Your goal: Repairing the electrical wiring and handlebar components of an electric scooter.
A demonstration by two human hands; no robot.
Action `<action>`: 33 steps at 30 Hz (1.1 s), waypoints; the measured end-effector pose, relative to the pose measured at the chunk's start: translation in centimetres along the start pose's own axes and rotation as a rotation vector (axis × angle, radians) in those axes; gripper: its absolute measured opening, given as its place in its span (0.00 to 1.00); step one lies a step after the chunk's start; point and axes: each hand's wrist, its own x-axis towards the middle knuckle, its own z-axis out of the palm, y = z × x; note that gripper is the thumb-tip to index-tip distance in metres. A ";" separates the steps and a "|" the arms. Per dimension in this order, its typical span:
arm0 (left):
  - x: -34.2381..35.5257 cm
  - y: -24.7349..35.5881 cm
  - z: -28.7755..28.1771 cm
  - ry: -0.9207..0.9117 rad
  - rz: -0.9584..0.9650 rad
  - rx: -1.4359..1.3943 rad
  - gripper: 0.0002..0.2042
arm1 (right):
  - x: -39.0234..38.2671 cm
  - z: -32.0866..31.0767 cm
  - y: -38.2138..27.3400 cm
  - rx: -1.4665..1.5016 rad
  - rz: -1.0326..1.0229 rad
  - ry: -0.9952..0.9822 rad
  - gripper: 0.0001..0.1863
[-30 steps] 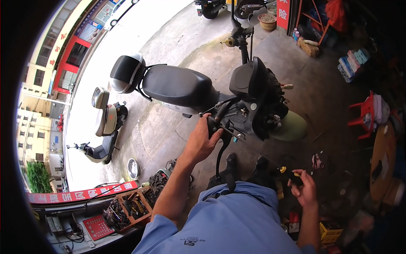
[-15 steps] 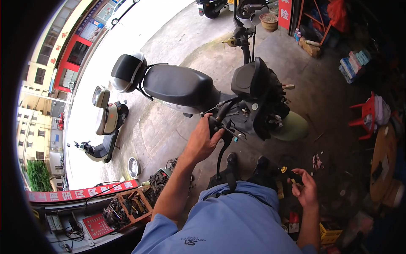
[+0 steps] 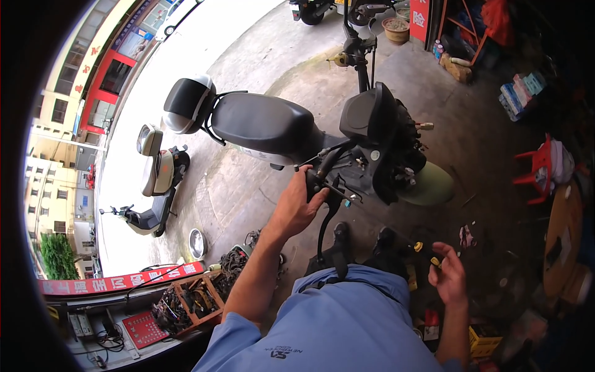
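Observation:
An electric scooter (image 3: 263,121) stands before me, its front cover off and wires and connectors (image 3: 406,177) showing. My left hand (image 3: 297,208) is closed round the black control housing (image 3: 315,181) at the near handlebar end, thumb and fingers pressed on it. Below the housing a black brake lever (image 3: 324,235) curves toward me. My right hand (image 3: 449,273), low on the right, holds what looks like a screwdriver (image 3: 419,247) by its yellow-and-black handle. Its fingers are curled at the handle's rear end. A thin shaft seems to run toward the handlebar, too faint to follow fully.
A wooden crate of wiring (image 3: 198,301) and a red board (image 3: 145,328) lie at lower left, near a metal basin (image 3: 197,243). Another scooter (image 3: 158,180) is parked left. A red plastic chair (image 3: 538,170), wooden board (image 3: 563,242) and yellow crate (image 3: 483,341) are right.
My right hand and the yellow-and-black screwdriver handle have shifted slightly right, and the fingers have changed their hold. The left hand stays on the control housing.

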 end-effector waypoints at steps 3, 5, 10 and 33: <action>-0.1 -0.1 0.2 0.012 -0.011 0.003 0.29 | 0.0 -0.3 -0.3 -0.072 -0.032 0.035 0.16; -0.1 -0.2 0.4 0.026 0.007 0.020 0.29 | 0.1 -0.5 -0.3 -0.123 0.059 -0.081 0.16; 0.0 -0.6 0.6 0.066 0.043 0.068 0.25 | 0.3 -1.3 0.0 -0.052 0.002 -0.037 0.16; 0.0 -0.5 0.6 0.043 0.045 0.022 0.25 | 0.8 -1.5 -0.1 -0.016 0.182 -0.104 0.21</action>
